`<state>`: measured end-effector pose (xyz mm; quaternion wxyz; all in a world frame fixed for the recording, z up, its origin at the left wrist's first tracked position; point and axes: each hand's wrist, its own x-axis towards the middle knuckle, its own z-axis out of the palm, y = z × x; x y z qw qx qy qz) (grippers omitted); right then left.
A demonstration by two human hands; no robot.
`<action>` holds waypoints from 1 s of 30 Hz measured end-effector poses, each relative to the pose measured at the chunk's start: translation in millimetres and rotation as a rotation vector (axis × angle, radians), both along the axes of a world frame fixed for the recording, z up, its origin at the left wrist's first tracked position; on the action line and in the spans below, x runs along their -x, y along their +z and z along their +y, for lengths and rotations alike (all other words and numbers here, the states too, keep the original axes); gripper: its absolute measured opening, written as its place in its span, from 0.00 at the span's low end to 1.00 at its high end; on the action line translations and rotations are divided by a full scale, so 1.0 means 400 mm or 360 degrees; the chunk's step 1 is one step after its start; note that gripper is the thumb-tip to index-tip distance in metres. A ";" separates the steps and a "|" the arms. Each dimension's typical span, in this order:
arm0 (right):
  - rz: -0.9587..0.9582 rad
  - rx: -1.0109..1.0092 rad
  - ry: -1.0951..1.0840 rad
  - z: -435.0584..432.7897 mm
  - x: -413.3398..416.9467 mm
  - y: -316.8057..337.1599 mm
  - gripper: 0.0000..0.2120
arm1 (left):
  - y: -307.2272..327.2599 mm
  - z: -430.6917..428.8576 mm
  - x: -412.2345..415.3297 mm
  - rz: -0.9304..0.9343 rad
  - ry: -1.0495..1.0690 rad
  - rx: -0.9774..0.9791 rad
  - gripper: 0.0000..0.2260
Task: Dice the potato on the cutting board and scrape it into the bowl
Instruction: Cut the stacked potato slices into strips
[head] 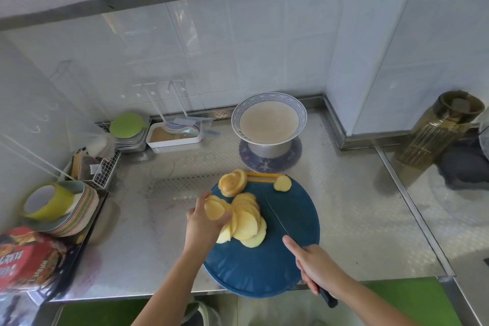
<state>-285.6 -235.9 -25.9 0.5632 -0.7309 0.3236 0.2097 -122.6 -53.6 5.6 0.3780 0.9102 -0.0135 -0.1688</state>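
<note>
A round blue cutting board (264, 270) lies at the counter's front edge. On it sits a fanned pile of yellow potato slices (247, 219), an uncut potato end (232, 182) at the board's far side, and a single slice (282, 183) to its right. My left hand (202, 222) grips a few slices at the left of the pile. My right hand (316, 266) holds a dark knife (277, 217), forefinger along its spine, blade lying on the board right of the pile. A blue-rimmed bowl (269, 116) stands behind the board on a metal pot.
Steel counter with tiled walls behind. At the left are a white tray (173, 137), a green lid (127, 124), a wire basket (103, 169), stacked plates with a green cup (50, 204) and a red packet (26, 259). A brown ribbed jar (439, 130) stands at the right.
</note>
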 end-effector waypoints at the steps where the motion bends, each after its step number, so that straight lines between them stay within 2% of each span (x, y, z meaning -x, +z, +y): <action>1: -0.0035 0.0027 -0.0003 -0.019 0.004 0.008 0.32 | 0.016 -0.015 0.001 -0.0068 -0.0036 0.0006 0.30; 4: -0.0118 0.0082 -0.0098 -0.074 0.013 0.027 0.31 | 0.062 -0.077 0.013 -0.0140 -0.0195 0.0037 0.27; 7: -0.0168 0.0114 -0.0263 -0.133 0.017 0.040 0.30 | 0.081 -0.161 0.033 -0.0150 -0.0476 -0.0011 0.27; 12: -0.0173 0.0090 -0.0425 -0.195 0.029 0.023 0.30 | 0.017 -0.327 0.092 -0.0021 -0.0858 -0.0337 0.31; 17: -0.0168 0.0075 -0.0432 -0.201 0.038 -0.001 0.30 | -0.065 -0.420 0.146 0.0008 -0.0814 -0.0688 0.33; 22: -0.0150 0.0033 -0.0446 -0.216 0.040 -0.009 0.30 | -0.081 -0.444 0.129 0.0052 -0.0889 -0.0865 0.39; 24: -0.0156 0.0035 -0.0428 -0.221 0.042 -0.014 0.30 | -0.068 -0.446 0.105 0.0003 -0.0870 -0.0844 0.36; 27: -0.0149 0.0031 -0.0423 -0.225 0.038 -0.018 0.31 | -0.053 -0.444 0.037 -0.0239 -0.0836 -0.0661 0.26; 30: -0.0148 0.0040 -0.0405 -0.225 0.027 -0.022 0.31 | -0.071 -0.447 -0.034 -0.0386 -0.1158 -0.0669 0.23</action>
